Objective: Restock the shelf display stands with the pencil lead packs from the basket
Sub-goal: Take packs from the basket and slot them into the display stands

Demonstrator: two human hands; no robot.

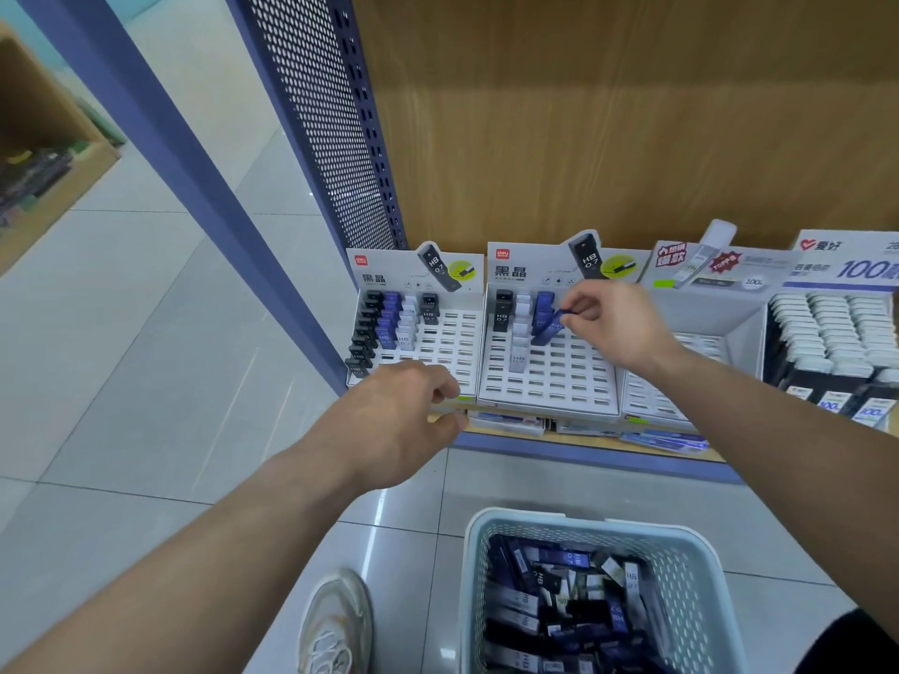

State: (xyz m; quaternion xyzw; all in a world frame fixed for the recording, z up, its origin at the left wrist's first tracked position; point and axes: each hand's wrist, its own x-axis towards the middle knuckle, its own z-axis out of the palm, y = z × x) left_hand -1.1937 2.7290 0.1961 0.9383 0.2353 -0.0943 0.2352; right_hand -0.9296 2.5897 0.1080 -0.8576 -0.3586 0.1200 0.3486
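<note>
Two white slotted display stands sit on the low shelf. The left stand (447,342) holds black, blue and white lead packs in its left columns. The middle stand (549,377) holds a few black, white and blue packs. My right hand (613,328) pinches a blue lead pack (552,328) tilted over the middle stand's blue column. My left hand (413,411) hovers at the front edge of the left stand, fingers curled, with nothing visible in it. A pale blue basket (700,571) on the floor below holds several lead packs.
Further right stand a white stand (700,323) with bare slots and a stand (836,333) full of white-capped packs. Flat boxes lie under the stands on the shelf edge (584,454). A purple perforated upright (331,114) bounds the left. My shoe (335,625) is beside the basket.
</note>
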